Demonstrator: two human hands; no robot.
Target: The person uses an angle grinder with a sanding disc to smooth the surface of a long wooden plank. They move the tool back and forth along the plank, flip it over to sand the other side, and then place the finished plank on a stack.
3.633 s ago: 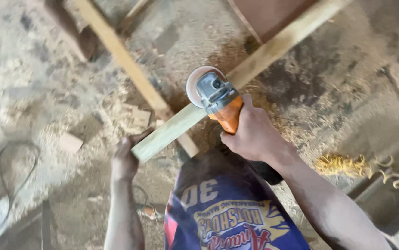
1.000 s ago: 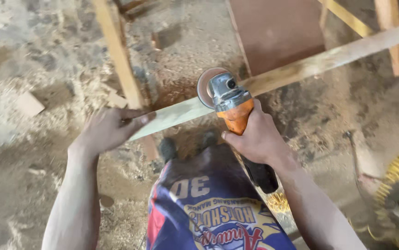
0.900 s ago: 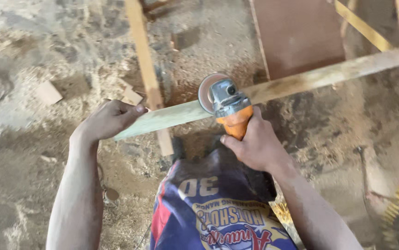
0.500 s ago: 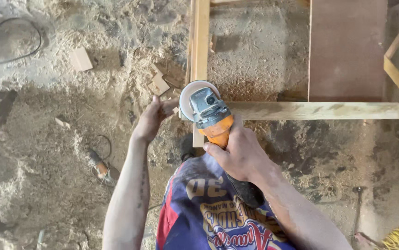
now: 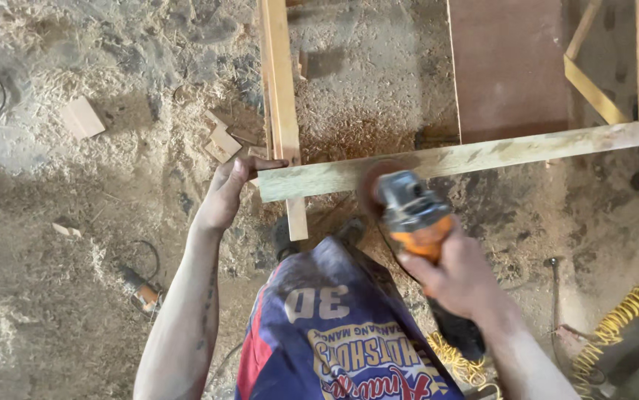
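**Grinder on a pale plank, over a sawdust floor**

A long, pale, rough-sawn wooden plank (image 5: 475, 157) runs almost level across the view, its near end lying across an upright narrow wooden batten (image 5: 281, 111). Its face is streaked greenish-grey, with darker scuffs along the grain. The left hand (image 5: 232, 194) grasps that near end, fingers curled over the top edge. The right hand (image 5: 458, 275) is clenched round the orange body of a grey-headed angle grinder (image 5: 408, 211), whose blurred disc meets the plank's lower edge. The plank sits above the sawdust-strewn floor (image 5: 75, 222), where small offcut blocks (image 5: 82, 117) lie scattered. A reddish-brown flat board (image 5: 510, 67) lies beyond, and a coiled yellow hose (image 5: 623, 318) sits at the lower right.
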